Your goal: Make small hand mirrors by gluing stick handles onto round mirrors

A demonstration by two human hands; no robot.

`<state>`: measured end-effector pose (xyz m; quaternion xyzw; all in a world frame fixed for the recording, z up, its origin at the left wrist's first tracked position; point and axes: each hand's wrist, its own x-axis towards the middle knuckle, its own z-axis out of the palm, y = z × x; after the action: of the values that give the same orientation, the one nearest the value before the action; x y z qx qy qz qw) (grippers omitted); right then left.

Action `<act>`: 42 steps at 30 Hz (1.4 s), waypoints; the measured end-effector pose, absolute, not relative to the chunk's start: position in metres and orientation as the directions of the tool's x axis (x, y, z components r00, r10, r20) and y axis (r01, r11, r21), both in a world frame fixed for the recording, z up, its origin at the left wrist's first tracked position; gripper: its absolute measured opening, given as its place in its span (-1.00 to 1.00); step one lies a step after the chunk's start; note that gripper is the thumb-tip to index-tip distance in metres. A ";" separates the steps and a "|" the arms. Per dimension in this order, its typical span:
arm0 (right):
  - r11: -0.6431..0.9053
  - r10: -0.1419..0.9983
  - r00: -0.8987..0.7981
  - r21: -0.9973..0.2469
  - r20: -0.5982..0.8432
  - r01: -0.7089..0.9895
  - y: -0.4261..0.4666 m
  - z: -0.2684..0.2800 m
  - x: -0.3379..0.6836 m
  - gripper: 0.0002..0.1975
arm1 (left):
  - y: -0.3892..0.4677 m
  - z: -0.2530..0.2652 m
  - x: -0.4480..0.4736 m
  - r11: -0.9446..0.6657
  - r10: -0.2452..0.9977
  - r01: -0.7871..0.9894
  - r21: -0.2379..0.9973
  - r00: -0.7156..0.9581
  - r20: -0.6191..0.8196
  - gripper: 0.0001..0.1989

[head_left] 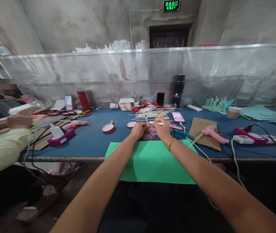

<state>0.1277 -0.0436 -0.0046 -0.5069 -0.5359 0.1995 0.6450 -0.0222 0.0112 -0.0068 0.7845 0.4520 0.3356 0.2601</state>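
My left hand (139, 130) is closed in a pinch on a thin pinkish-brown strip (146, 120) that stands up from the fingertips. Close by on the right, my right hand (163, 130) grips a pale, pen-like stick (157, 123); its exact kind is too small to tell. Between and below both hands lies a tangle of multicoloured strings (149, 135), partly covered by the fingers. A green sheet (152, 161) hangs over the table's front edge under my forearms. Behind the hands, several thin wooden sticks (160, 115) lie in a loose heap.
Red-rimmed tape rolls (108, 128) rest on the blue table (89, 134). A pink glue gun (214, 133) sits on cardboard (196, 127) at right, near a purple power strip (250, 136) and cables. A black bottle (179, 90) stands behind. A co-worker's arm (9, 145) reaches in from the left.
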 end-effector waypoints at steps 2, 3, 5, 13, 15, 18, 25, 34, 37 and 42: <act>0.430 0.801 0.327 -0.862 0.501 0.267 -0.042 -0.007 0.127 -0.89 | 0.013 -0.008 -0.022 -0.460 0.882 0.540 0.705 0.368 0.293 -0.45; 0.439 0.799 0.323 -0.859 0.507 0.263 -0.042 -0.007 0.127 -0.89 | 0.013 -0.009 -0.022 -0.462 0.881 0.544 0.701 0.370 0.294 -0.44; 0.446 0.794 0.321 -0.854 0.516 0.268 -0.041 -0.008 0.126 -0.88 | 0.015 -0.009 -0.022 -0.464 0.881 0.552 0.693 0.370 0.296 -0.42; 0.438 0.790 0.338 -0.856 0.512 0.273 -0.040 -0.008 0.126 -0.89 | 0.012 -0.006 -0.022 -0.496 0.864 0.546 0.676 0.392 0.317 -0.41; 0.423 0.787 0.360 -0.863 0.501 0.275 -0.040 -0.008 0.127 -0.89 | 0.012 -0.006 -0.022 -0.493 0.865 0.536 0.685 0.391 0.316 -0.42; 0.425 0.784 0.371 -0.867 0.497 0.262 -0.039 -0.009 0.128 -0.89 | 0.012 -0.006 -0.022 -0.481 0.870 0.532 0.696 0.388 0.304 -0.43; 0.448 0.792 0.316 -0.850 0.522 0.278 -0.040 -0.009 0.125 -0.87 | 0.020 -0.013 -0.023 -0.504 0.855 0.506 0.700 0.408 0.320 -0.44; 0.423 0.784 0.359 -0.860 0.505 0.286 -0.040 -0.009 0.127 -0.88 | 0.011 -0.005 -0.021 -0.479 0.872 0.525 0.703 0.376 0.314 -0.44; 0.431 0.786 0.355 -0.860 0.506 0.272 -0.040 -0.009 0.126 -0.88 | 0.011 -0.005 -0.022 -0.490 0.865 0.527 0.694 0.389 0.316 -0.44; 0.450 0.792 0.314 -0.849 0.523 0.279 -0.043 -0.007 0.124 -0.87 | 0.017 -0.011 -0.023 -0.505 0.857 0.513 0.694 0.397 0.329 -0.43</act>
<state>0.1236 -0.0428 -0.0067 -0.4859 -0.5513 0.1978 0.6488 -0.0230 0.0167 -0.0105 0.7972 0.4294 0.3420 0.2514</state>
